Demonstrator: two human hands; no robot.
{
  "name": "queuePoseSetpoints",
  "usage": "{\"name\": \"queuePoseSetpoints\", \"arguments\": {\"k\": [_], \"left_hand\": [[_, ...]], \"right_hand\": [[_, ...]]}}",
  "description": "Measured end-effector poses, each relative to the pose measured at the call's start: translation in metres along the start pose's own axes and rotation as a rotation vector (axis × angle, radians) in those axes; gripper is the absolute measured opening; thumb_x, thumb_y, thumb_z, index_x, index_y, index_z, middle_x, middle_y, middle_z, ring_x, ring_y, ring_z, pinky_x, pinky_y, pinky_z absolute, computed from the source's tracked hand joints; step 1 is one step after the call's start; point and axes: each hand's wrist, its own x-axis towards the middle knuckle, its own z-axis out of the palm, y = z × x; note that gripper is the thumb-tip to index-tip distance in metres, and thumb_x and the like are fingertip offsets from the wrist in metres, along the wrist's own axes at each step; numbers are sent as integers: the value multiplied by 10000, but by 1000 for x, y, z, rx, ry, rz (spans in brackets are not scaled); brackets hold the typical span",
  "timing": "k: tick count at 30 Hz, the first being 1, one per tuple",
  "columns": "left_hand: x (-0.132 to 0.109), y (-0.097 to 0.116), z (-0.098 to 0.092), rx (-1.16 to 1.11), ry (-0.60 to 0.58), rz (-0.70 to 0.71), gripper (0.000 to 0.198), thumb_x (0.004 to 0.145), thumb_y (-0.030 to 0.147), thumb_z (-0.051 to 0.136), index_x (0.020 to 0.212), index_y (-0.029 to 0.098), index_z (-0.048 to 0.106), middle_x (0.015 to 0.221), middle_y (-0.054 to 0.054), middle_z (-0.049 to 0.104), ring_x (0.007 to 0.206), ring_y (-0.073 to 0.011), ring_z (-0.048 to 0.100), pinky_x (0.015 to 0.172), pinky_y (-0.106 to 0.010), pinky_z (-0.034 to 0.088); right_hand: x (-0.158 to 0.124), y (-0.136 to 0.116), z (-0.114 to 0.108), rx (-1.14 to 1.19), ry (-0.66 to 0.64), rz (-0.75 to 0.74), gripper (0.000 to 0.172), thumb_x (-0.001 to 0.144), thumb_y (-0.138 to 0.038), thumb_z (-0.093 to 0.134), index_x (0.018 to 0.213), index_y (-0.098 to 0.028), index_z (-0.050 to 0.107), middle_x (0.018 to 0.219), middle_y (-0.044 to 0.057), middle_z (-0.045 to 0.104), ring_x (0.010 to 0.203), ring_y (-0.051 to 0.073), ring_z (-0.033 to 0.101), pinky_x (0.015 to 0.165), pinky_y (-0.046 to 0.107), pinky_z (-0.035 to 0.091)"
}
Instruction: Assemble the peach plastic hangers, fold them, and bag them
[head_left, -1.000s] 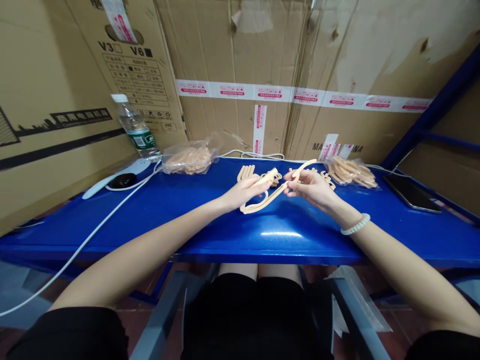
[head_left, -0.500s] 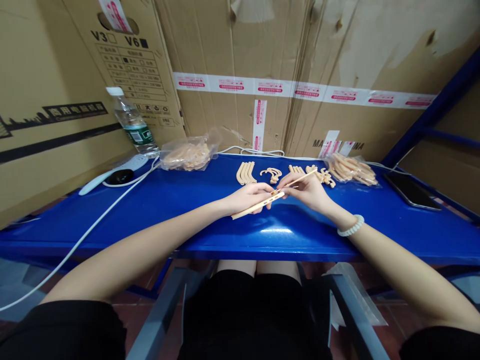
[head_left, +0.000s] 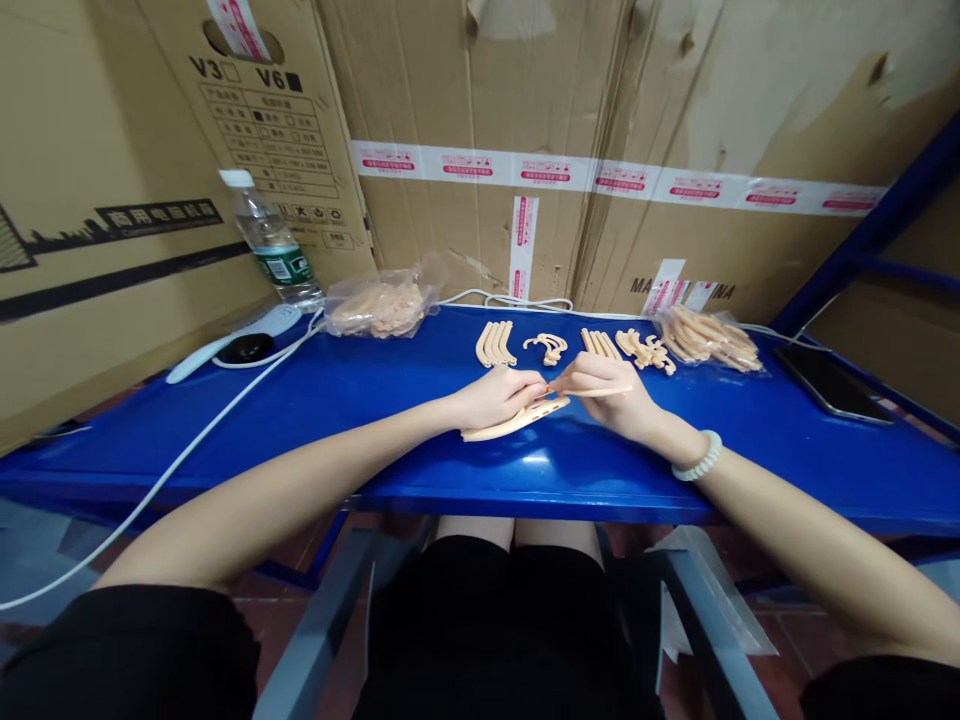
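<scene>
Two beige pieces are in hand, held just above the near part of the blue table [head_left: 637, 480] and in front of the seated person's body, a spot that seems chosen so both can be worked close to the eyes. The slotted piece [head_left: 504, 430], long and gently curved, is in the left hand [head_left: 499, 392], whose fingers are curled over it with its slotted end toward the other hand, apparently to steady it while leaving that end free. The right hand [head_left: 604, 390] has its fingers drawn together around the slimmer piece [head_left: 613, 391], one end of which sticks out to the right; the fingertips of both hands meet near the slotted end, and whether the two pieces touch there is hard to tell, since the fingers cover the spot. Just beyond the hands lie four groups in a row, sorted by shape, probably so each kind is easy to pick out: curved bars [head_left: 496, 343], thin hooks [head_left: 550, 348], straight bars [head_left: 600, 343] and small knobbly parts [head_left: 646, 352]. Farther out, a clear bag of beige pieces sits on either side, the left bag [head_left: 384, 308] and the right bag [head_left: 712, 340], within reach yet outside the working space. A bottle [head_left: 274, 245] and a dark phone [head_left: 834, 383] stay toward the edges, likely to keep them out of the way.
</scene>
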Motion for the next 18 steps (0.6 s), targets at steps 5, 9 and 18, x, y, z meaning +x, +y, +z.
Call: {"name": "queuePoseSetpoints", "arguments": {"k": [5, 9, 18], "left_hand": [[1, 3, -2, -15, 0, -4, 305, 973, 274, 411, 715, 179, 543, 619, 22, 528, 631, -152, 514, 670, -273, 366], [2, 5, -3, -62, 9, -27, 299, 967, 259, 426, 714, 178, 563, 613, 23, 532, 625, -150, 502, 665, -273, 362], [1, -4, 2, -450, -101, -197, 319, 980, 410, 462, 788, 177, 565, 549, 29, 558, 380, -111, 485, 430, -223, 359]], "right_hand": [[2, 0, -2, -77, -11, -88, 274, 1013, -116, 412, 954, -178, 672, 842, 82, 678, 752, 174, 611, 649, 313, 494], [4, 0, -4, -119, 5, -133, 284, 1028, -117, 382, 969, -189, 650, 845, 69, 665, 763, 167, 618, 658, 310, 506], [7, -2, -15, -70, 102, -48, 233, 1025, -176, 457, 971, -227, 677, 894, 56, 706, 819, 180, 657, 740, 344, 536]]}}
